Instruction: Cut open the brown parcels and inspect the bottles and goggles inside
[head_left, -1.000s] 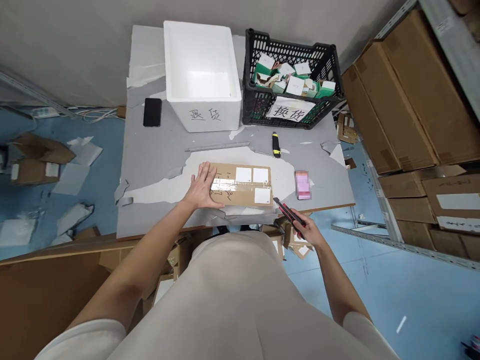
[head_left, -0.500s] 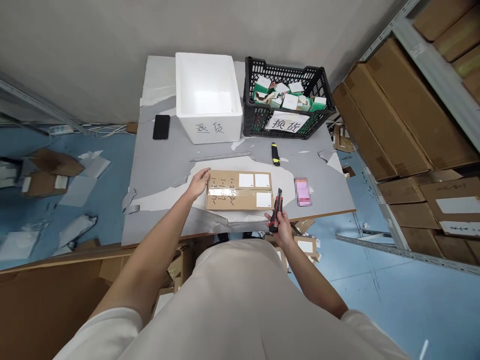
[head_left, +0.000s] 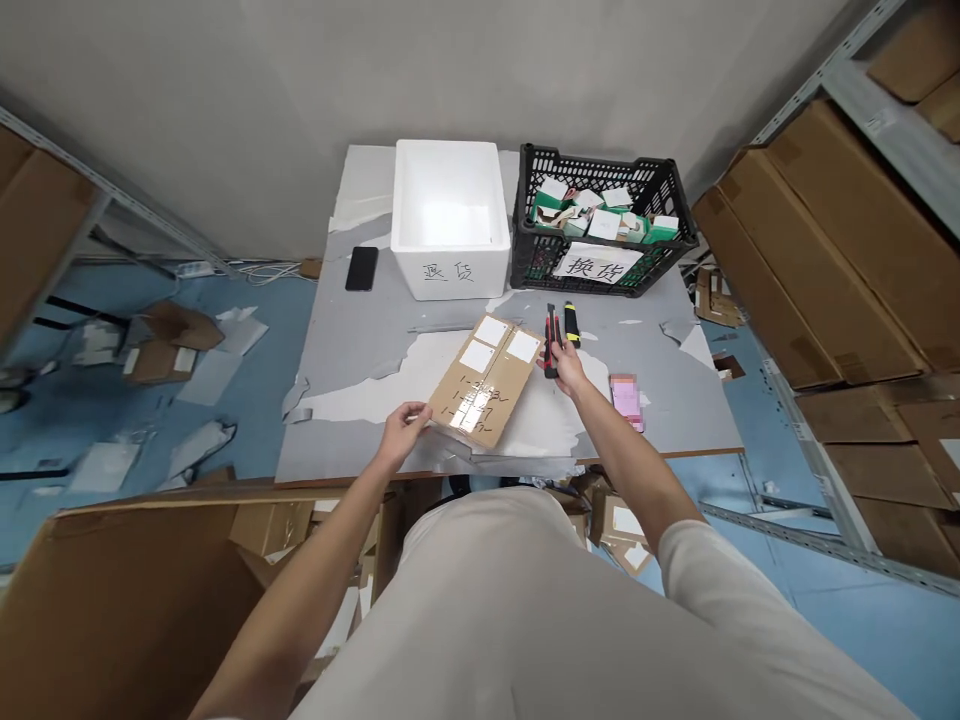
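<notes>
A flat brown cardboard box (head_left: pixel 481 392) lies turned at a slant on the table, with clear tape, black handwriting and several white labels on top. My left hand (head_left: pixel 403 432) pinches its near left corner between thumb and fingers. My right hand (head_left: pixel 568 368) is wrapped round a black and red utility knife (head_left: pixel 551 345) just beside the box's far right corner. The knife points away from me; whether its blade is out I cannot tell. Close to its right lies a black and yellow tool (head_left: pixel 572 325), perhaps another cutter.
At the table's back stand a white foam box (head_left: pixel 450 275) and a black crate (head_left: pixel 525 265) holding small green-and-white boxes. A black phone (head_left: pixel 362 268) and a pink item (head_left: pixel 626 400) lie on the grey table (head_left: pixel 337 345). Shelves of cartons (head_left: pixel 810 230) rise at right.
The cardboard box has swung from lying straight to a slant, its labelled end now farther away. My right hand moved forward with the utility knife. My left hand shifted nearer to me, still on the box.
</notes>
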